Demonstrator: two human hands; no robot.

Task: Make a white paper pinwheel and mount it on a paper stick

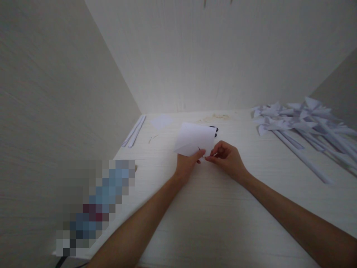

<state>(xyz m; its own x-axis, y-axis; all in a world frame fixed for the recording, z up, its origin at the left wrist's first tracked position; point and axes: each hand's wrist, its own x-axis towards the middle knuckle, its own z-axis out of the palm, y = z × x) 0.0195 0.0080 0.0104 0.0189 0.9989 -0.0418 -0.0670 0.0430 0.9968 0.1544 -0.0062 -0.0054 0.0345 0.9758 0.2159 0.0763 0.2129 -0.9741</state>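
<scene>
My left hand [188,163] grips a white paper sheet [195,137] from below, its thumb pressed on the front near the lower edge. A short dark slit line shows in the sheet beside that thumb. My right hand [227,160] pinches at the sheet's lower right corner, its fingertips close to the left thumb. The exact spot between those fingertips is too small to make out clearly. Behind the sheet's right edge, black handle loops, apparently of scissors [216,130], peek out; the remainder is hidden by the paper.
Several white paper pinwheels on rolled paper sticks [301,124] lie heaped at the right. At the back left are rolled paper sticks [134,132] and a small paper square [161,121]. A blurred bluish object [108,193] with a dark cord lies at the left edge. Walls enclose the white tabletop [223,219].
</scene>
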